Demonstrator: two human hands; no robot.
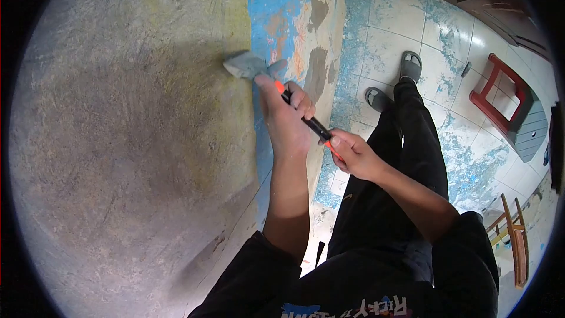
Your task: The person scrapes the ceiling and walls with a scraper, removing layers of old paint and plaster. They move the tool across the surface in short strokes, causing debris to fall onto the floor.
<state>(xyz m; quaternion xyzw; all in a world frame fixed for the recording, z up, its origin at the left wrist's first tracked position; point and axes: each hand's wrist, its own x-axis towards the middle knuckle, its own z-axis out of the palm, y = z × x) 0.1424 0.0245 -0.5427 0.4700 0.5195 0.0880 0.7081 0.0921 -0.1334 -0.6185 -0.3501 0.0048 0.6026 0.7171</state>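
Note:
Both my hands are closed around a hand tool with a black and orange handle (317, 128). Its dusty grey head (243, 65) flares at the left end and has a shorter part on the right; whether it is a hatchet or a scraper I cannot tell. My left hand (286, 119) grips the handle close below the head. Lower down, my right hand (354, 156) wraps the orange butt end. The head lies over the edge between the rough grey-brown wall surface (135, 118) and a strip of blue paint (268, 0); contact is unclear.
Patchy, peeling paint covers the wall edge (318, 35). Right of it, tiled floor (394, 15) carries blue stains. A red and grey plastic stool (500, 94) lies there, with wooden furniture (518, 247) at lower right. My sandalled feet stand near the wall.

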